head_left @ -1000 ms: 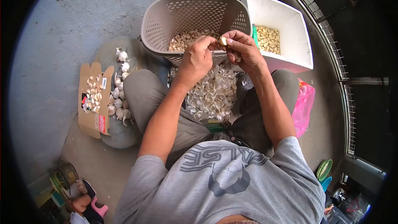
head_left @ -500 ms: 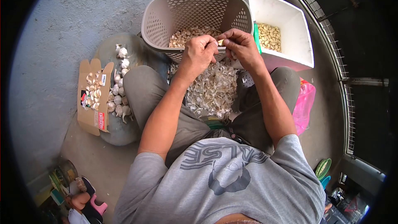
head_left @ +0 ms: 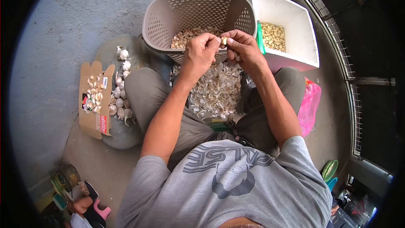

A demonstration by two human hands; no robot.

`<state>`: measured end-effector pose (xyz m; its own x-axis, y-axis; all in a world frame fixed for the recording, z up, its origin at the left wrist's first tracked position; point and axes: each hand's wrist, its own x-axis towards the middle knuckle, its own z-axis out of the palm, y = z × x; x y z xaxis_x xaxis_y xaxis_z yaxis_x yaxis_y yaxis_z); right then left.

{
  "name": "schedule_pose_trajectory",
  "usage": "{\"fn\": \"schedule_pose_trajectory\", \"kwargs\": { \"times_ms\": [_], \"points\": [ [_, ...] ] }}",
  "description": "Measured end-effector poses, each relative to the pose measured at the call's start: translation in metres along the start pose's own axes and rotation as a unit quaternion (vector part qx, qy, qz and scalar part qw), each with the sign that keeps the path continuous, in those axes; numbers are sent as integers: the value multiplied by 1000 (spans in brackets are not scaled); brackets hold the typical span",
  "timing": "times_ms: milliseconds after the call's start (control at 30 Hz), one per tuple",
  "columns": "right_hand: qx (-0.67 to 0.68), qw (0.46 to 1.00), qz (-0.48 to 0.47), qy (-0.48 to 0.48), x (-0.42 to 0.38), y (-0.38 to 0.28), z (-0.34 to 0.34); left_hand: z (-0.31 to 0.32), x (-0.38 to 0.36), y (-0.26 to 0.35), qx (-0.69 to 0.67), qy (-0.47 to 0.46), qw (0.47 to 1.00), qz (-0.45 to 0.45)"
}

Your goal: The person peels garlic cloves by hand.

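Above the near rim of the brown plastic basket, both hands meet at a pale garlic clove. My right hand pinches it between thumb and forefinger, and the other fingers curl around what look like more cloves in the palm. My left hand is closed, its thumb and fingertip pressed at the clove's left edge. Unpeeled cloves lie inside the basket. Between my legs, a heap of papery garlic skins covers the floor.
A white foam box at the right holds peeled cloves. On the left, whole garlic bulbs and a cardboard piece with cloves rest on a round grey surface. A pink bag lies beside my right knee. Another person's leg shows lower left.
The clove between my hands has turned and shows more of its surface. My left fingertips have shifted slightly left, and my right fingers have opened a little around the cloves in the palm.
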<state>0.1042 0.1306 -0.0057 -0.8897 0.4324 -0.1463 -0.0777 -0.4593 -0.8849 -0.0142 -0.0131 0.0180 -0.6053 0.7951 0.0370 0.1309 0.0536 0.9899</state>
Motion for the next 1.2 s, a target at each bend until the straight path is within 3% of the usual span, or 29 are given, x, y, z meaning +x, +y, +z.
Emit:
{"fn": "schedule_pose_trajectory", "kwargs": {
  "times_ms": [67,267,367,467,667,767,867,1033,1100,1200],
  "points": [
    [9,1000,9,-2,0,-1,2,0,0,-1,1,2,1000,6],
    [-172,984,-37,7,-1,-3,10,-3,0,-1,9,-11,1000,-6],
    [-188,982,-33,10,-3,-3,7,-5,-2,-2,29,-19,999,-2],
    [-172,985,-26,-6,-3,-3,4,-4,0,-9,69,-21,997,30],
    [17,1000,16,-11,-1,-2,7,-2,4,-18,49,10,997,64],
    [-23,1000,5,-1,-2,-2,12,-2,7,-22,59,33,995,77],
    [-226,968,-102,34,-9,-5,31,-1,6,-22,82,59,992,75],
    [-277,956,-94,28,-9,-3,28,2,7,-24,124,75,981,129],
    [-317,942,-104,35,-8,-5,26,3,5,-18,83,61,991,89],
    [-262,954,-146,27,-1,2,17,6,5,-21,69,57,993,79]
  ]
}}
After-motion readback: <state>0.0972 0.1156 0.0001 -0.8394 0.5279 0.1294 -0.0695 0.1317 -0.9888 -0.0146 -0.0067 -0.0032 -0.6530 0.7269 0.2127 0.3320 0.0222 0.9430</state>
